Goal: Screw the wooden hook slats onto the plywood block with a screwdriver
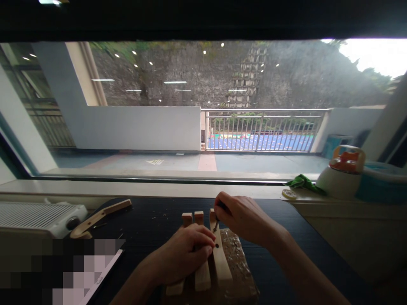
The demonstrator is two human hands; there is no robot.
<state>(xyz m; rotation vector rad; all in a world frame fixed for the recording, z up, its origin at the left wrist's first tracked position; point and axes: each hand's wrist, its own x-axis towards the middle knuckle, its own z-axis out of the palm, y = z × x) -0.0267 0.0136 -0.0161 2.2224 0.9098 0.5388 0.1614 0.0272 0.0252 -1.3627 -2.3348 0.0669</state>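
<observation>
My right hand [235,214] is closed round the dark handle of a screwdriver [217,222]. Its thin shaft slants down to the upper part of the rightmost wooden slat [222,267]. Below the tip, a dark round hole shows in that slat. My left hand [187,250] lies across the slats with its fingers bent, fingertips against the rightmost one's left edge. Partly under it are a middle wooden slat [202,277] and a left wooden slat [175,288]. The slats rest on a brown block [233,250] that looks wrapped in shiny film or tape.
A curved wooden piece [104,211] with holes lies on the dark table [149,216], beside a white heater-like appliance [41,216]. A pixelated patch covers the lower left. On the sill [127,187] stand a white jug [337,180] with an orange top and a green cloth [302,182].
</observation>
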